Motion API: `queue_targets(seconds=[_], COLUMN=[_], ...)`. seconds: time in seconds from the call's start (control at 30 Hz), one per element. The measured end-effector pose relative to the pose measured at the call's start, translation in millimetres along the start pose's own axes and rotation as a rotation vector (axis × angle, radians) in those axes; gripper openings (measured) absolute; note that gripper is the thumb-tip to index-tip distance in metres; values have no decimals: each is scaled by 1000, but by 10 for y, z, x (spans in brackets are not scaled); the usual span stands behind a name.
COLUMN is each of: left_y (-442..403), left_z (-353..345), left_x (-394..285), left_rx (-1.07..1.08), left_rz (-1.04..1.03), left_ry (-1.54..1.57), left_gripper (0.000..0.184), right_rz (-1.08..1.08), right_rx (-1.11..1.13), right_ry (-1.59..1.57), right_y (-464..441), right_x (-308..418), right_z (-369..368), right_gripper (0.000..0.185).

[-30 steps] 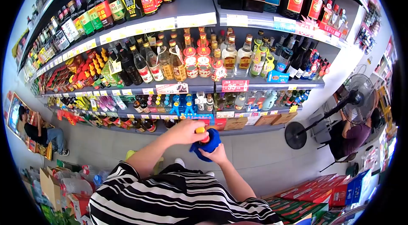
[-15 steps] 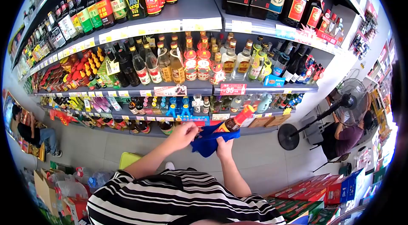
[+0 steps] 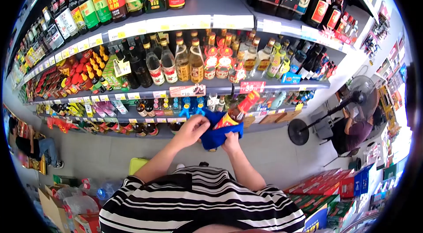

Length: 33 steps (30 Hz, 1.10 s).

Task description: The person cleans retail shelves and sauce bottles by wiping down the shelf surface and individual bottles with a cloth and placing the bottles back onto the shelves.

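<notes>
Stretching across the view, the shelf unit point(image 3: 185, 90) carries rows of bottles. To its right stands a black fan point(image 3: 358, 97). In front of the lower shelves, a blue cloth point(image 3: 213, 138) wraps the lower part of a tilted bottle point(image 3: 229, 120). The right hand point(image 3: 231, 142) grips the cloth around it; the left hand point(image 3: 192, 131) bends its fingers at the cloth's left side, pinching or not, unclear. The bottle's red top point(image 3: 251, 99) points up and right.
</notes>
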<state>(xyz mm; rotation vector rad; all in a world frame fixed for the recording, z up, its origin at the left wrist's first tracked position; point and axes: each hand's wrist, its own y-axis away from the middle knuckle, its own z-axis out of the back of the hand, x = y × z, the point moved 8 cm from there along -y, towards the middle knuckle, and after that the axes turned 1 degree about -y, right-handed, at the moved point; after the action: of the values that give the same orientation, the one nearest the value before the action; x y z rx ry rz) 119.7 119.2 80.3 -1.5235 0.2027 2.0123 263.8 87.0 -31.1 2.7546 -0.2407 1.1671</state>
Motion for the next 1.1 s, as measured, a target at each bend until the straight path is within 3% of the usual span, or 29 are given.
queue_targets(seconds=[0.07,0.13,0.2,0.23,0.27,0.33,0.43,0.53,0.6,0.63,0.73,0.8,0.93,1.1], left_y=[9,18,68,89,113,214,328,322,237,234,141,99,57,59], left_z=[57,113,169,211,290,444,303,190,198,215,300,409,445,318], left_x=[-38,-97,59,83,99,158,324,197,358,461,358,286,402,441], left_rx=[26,0,-27,-36,-115,-250,-56,1,-9,2,-143,-185,-121,-111], left_rz=[35,-70,76,84,55,75,191,227,197,307,306,300,312,407], left_ry=[42,10,203,278,295,332,445,475,484,463,1073,1135,1169,1256], left_gripper=[12,13,15,16,15,15,19,29,33,38,35,31,27,24], right_rz=[10,-23,52,5,149,188,157,163,139,174,339,491,413,543], right_rx=[-20,-54,-57,-106,-94,-184,-159,-146,-22,-10,119,86,74,-33], right_ry=[10,20,39,54,-52,-83,-108,16,55,144,601,600,605,703], right_y=[-2,-31,-69,-32,-85,-137,-176,-200,-242,-229,-199,-102,-135,-74], right_x=[61,86,155,224,306,356,357,172,-36,-38,127,230,215,436], right_z=[-181,-323,-458,-580,-648,-683,-828,-861,-863,-950,-1283,-1504,-1464,-1534], right_gripper=[63,64,59,57,45,42,33,42,35,34,38,38,49,37])
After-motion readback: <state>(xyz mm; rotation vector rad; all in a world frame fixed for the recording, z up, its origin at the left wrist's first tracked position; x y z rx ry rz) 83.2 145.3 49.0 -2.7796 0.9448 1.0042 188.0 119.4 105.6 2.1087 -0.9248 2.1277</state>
